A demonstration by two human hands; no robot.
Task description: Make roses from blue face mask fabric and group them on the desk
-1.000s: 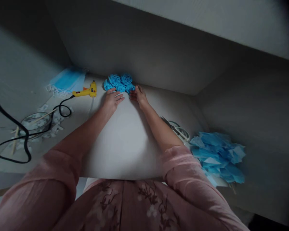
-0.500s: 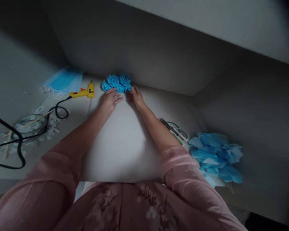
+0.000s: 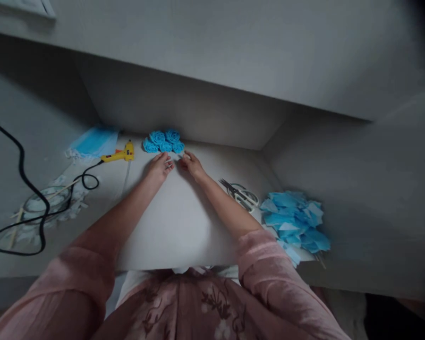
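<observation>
Five blue rosettes cluster at upper left-centre of the frame; just below, the left hand is loosely spread, the right hand curled, its grip unclear. Light, even touches should avoid crushing them.

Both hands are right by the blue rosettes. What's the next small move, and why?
I'd probably ease the left hand and right hand slightly back from the five blue rosettes: they sit close together, two behind three, and neither hand clearly grips one, so a stray brush might knock the grouping askew.
</observation>
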